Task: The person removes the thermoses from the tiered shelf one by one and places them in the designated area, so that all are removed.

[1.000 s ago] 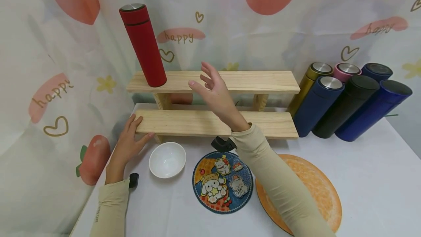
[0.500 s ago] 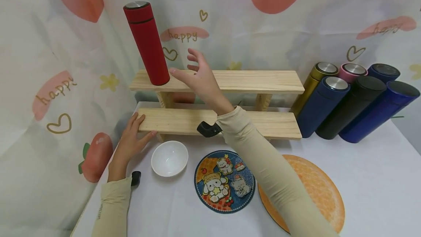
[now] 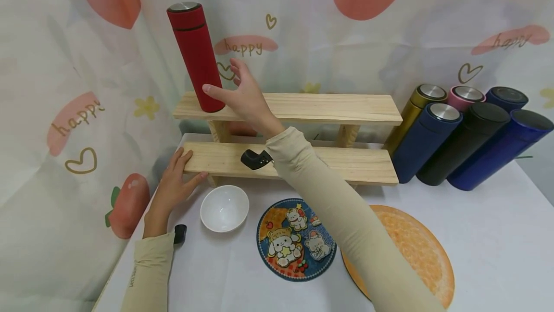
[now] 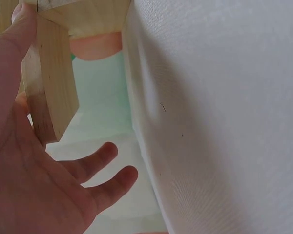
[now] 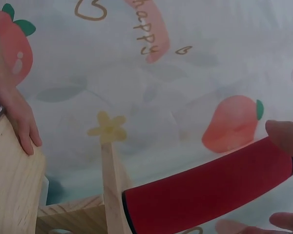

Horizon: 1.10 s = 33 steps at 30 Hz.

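Note:
A red thermos bottle (image 3: 192,55) with a steel top stands at the left end of the upper board of a two-tier wooden shelf (image 3: 329,107). My right hand (image 3: 245,100) is at its right side, fingers spread. The thumb overlaps the bottle's front, while the other fingers stay apart from it; in the right wrist view, they flank the red body. I cannot tell whether the thumb touches. My left hand (image 3: 170,192) holds the left end of the lower board, with its thumb at the front edge. In the left wrist view, two fingers (image 4: 112,187) extend free beneath the board.
Several thermos bottles (image 3: 426,141) stand together at the shelf's right end, in gold, pink, blue and black. Before the shelf are a white bowl (image 3: 224,208), a round cartoon mat (image 3: 281,254) and an orange round mat (image 3: 413,244), partly under my right forearm. A patterned cloth (image 3: 346,57) hangs behind.
My right hand has moved left along the upper board to the red thermos bottle, its thumb now in front of it. The left hand has kept its place on the lower board.

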Tool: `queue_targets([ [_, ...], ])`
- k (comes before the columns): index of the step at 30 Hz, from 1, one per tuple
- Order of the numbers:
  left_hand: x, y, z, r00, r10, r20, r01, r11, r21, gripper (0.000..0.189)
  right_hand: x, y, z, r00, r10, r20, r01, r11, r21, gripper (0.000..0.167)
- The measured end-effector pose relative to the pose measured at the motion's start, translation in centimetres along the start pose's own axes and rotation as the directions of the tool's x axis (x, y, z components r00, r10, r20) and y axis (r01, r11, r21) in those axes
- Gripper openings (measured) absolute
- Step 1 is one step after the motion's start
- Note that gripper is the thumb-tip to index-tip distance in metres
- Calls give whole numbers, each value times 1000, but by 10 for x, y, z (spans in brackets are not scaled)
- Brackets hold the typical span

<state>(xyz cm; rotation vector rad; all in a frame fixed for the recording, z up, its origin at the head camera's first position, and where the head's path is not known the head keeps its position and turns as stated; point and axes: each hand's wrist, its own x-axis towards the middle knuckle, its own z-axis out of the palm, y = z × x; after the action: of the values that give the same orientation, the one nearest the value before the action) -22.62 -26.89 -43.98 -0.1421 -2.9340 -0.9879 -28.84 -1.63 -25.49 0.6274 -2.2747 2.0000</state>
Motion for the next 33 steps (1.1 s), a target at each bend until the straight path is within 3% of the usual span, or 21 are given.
queue_targets([
  [13,-1,1,-3,1000,0,-1,0,1000,-12,93,34,1,13,999,7,40,-6,1000,-4,93],
  [23,4,-2,2,997,61,-44,-62,998,-19,88,60,-4,11,999,11,33,-12,999,41,94],
  [33,1,-1,0,998,46,-40,-47,999,-27,87,78,-3,25,999,-14,34,13,999,50,87],
])
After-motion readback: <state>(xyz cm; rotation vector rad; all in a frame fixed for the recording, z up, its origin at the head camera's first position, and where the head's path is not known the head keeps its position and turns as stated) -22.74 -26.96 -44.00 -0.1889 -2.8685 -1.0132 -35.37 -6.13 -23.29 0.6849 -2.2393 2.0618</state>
